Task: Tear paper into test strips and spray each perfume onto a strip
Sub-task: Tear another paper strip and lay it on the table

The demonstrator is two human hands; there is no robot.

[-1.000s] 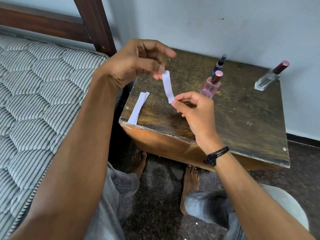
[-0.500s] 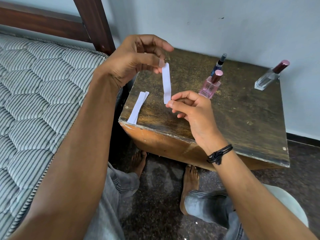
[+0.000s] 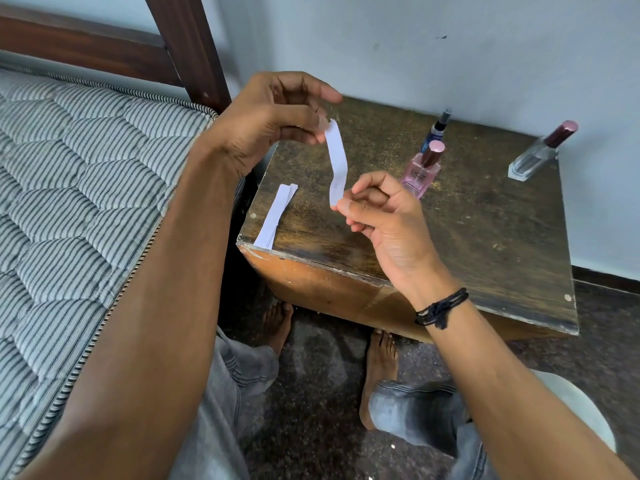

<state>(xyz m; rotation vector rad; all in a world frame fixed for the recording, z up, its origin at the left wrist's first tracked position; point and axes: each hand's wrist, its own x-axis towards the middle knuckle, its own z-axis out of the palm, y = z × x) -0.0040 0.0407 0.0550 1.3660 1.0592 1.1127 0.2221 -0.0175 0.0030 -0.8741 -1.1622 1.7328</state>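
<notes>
White paper strip (image 3: 336, 161), pinched by both hands

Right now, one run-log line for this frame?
left hand pinches paper strip top | right hand pinches bottom | spare strips on table

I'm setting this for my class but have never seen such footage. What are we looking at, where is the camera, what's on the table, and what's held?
No machine here: a person works bare-handed, filmed by a camera worn on their head, looking down. The left hand pinches the top of a paper strip; the right hand pinches its lower end. On the wooden table are a stack of strips near the left edge and three perfumes: a pink bottle, a dark slim bottle behind it, and a clear bottle far right.
</notes>
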